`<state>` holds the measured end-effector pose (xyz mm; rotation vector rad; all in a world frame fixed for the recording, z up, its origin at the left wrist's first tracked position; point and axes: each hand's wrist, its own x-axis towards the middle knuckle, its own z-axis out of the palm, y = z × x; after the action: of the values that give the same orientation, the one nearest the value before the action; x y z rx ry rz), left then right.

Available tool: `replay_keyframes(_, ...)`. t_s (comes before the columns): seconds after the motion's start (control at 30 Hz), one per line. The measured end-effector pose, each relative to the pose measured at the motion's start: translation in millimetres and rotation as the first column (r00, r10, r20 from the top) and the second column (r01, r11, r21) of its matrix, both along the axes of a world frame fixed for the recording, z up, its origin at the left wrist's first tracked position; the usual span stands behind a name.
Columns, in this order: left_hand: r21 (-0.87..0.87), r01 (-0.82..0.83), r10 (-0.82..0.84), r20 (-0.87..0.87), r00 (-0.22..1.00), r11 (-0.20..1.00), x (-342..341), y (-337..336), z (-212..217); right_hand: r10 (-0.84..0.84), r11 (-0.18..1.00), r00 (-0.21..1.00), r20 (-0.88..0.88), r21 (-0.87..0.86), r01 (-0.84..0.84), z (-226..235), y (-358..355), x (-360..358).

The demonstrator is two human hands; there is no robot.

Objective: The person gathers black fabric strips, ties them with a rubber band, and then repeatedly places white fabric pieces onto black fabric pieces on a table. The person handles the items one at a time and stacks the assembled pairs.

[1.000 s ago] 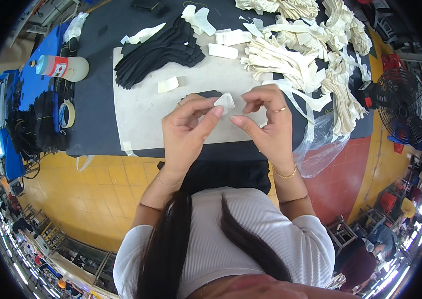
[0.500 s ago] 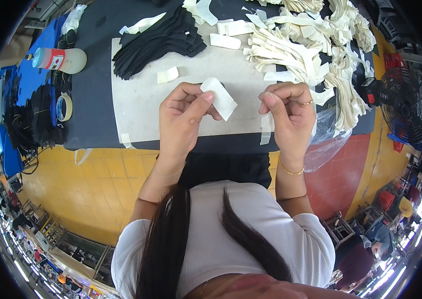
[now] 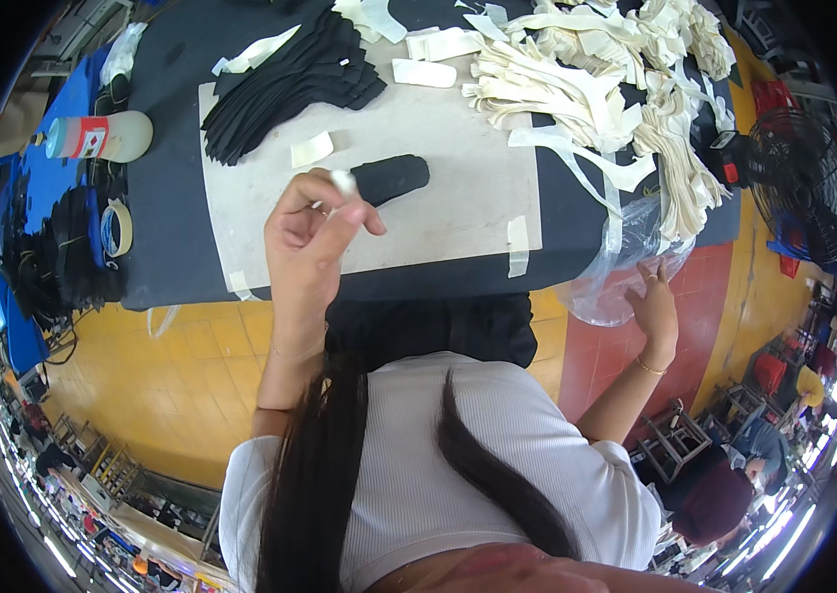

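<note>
My left hand is over the pale board, its thumb and fingers pinched on a small white piece, which looks blurred. Just right of those fingertips is a black fabric strip with a rounded end. Whether the fingers also touch it I cannot tell. My right hand reaches down past the table's front edge at the right, beside a clear plastic bag. Its fingers are apart and nothing shows in them.
A fanned black fabric stack lies at the back, with a cream piece nearer me. Cream fabric bundles cover the right side. A bottle and tape roll are at left, a black fan at right.
My right hand has moved from over the board down to the plastic bag. The left has shifted left, and the broad white piece no longer shows broadside. The black strip has come into view.
</note>
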<state>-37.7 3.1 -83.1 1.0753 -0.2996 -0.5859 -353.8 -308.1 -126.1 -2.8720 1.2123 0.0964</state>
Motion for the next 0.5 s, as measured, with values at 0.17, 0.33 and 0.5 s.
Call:
replay_keyframes(0.17,0.194,0.025,-0.019,-0.034,0.999,0.981,-17.9,-5.9,7.5,-0.379,0.921,0.907,0.185,0.17,0.35,41.9,10.9,41.1)
replay_keyframes(0.33,0.265,0.068,-0.061,-0.037,0.997,0.962,-27.5,-14.0,13.8,-0.077,0.818,0.707,0.703,0.45,-0.359,72.4,79.2,146.0)
replay_keyframes(0.5,0.099,0.04,-0.033,-0.073,0.997,0.994,-36.1,-10.0,20.5,-0.107,0.392,0.594,0.797,0.583,-0.712,73.3,137.0,198.9)
